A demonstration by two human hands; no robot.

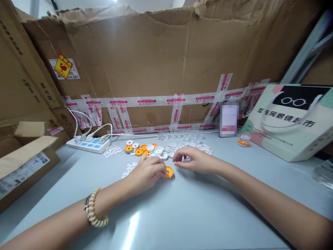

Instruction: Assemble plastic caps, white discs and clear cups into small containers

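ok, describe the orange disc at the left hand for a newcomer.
On the grey table, find the left hand, the one with a pale bracelet. At its fingers is a round orange disc. The other orange pieces lie farther back; this one sits apart, in front.

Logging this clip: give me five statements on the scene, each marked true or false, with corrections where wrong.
1. The left hand touches an orange disc. True.
2. The right hand also touches that disc. False: it is apart from it.
3. The power strip lies to the left of both hands. True.
4. Nothing is worn on either wrist. False: a bracelet circles the left one.
5. An orange-based dome stands at the left edge of the handled box. True.
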